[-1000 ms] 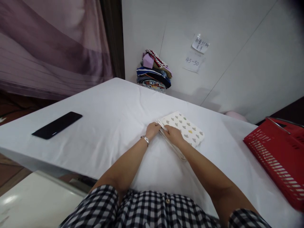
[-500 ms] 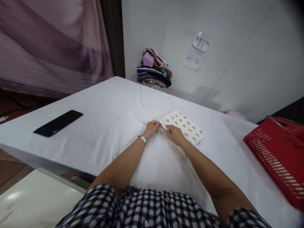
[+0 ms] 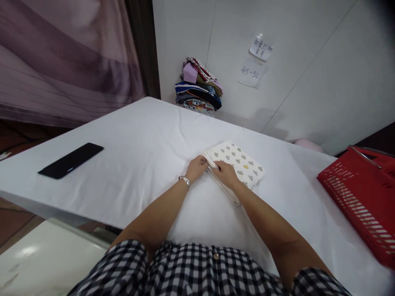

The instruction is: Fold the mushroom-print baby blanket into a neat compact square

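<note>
A folded cream cloth (image 3: 239, 162) printed with small grey shapes lies flat on the white table (image 3: 138, 152), a little right of centre. My left hand (image 3: 196, 167), with a silver watch on the wrist, pinches the cloth's near left corner. My right hand (image 3: 226, 174) rests on the cloth's near edge, fingers pressing down on the folded layers. The two hands sit close together, almost touching.
A black phone (image 3: 70, 160) lies near the table's left edge. A stack of folded coloured clothes (image 3: 198, 89) stands against the back wall. A red plastic basket (image 3: 361, 193) sits at the right. Two paper notes (image 3: 256, 61) hang on the wall.
My hands and the cloth have hardly moved. The camera has shifted slightly, so everything sits a little higher and further left in view.
</note>
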Tool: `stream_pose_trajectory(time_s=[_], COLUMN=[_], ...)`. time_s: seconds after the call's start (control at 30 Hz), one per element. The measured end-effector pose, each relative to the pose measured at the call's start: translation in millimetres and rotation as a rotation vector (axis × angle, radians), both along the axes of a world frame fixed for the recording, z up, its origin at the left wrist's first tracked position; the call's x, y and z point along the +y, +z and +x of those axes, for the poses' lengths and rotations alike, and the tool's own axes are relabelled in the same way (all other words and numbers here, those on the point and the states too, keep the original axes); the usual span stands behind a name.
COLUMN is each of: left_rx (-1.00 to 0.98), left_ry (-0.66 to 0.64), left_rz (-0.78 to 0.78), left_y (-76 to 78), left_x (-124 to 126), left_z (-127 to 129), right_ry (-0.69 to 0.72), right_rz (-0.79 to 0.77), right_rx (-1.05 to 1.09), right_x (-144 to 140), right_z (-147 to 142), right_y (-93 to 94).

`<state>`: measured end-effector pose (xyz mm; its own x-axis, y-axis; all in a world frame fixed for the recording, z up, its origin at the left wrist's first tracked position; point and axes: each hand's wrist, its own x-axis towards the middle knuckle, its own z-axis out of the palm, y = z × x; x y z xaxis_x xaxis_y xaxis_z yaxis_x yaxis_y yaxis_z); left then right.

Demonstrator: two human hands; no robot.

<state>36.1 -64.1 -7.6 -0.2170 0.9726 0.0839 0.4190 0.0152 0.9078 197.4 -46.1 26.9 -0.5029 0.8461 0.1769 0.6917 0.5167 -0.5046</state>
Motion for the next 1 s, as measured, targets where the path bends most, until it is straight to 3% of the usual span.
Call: stream_pose_trajectory(time_s=[0.13,0.27,0.5,0.77,1.0], left_rx=[0.185,0.255,0.01,-0.176,-0.257], left_ry=[0.119,0.109,-0.061,-0.08,-0.182], left_rz=[-0.094,-0.185,-0.239,-0.291,-0.311], left_y=[7.0,14.3,18.0,21.2,25.1], left_x=[1,1,-1,-1,-8], left_z=[6,9,10,2,0], right_ry=[-0.035,-0.057,-0.038,-0.045,-0.039], right_rz=[-0.017,-0.03,-0.011,-0.054,-0.03], right_rx=[0.16,0.202,0.113,0.232,0.069], right_x=[3,4,2,2,-1], right_z=[4,5,1,5,-1], right_y=[-8.0,-11.0,-6.1,-12.0,-4.2])
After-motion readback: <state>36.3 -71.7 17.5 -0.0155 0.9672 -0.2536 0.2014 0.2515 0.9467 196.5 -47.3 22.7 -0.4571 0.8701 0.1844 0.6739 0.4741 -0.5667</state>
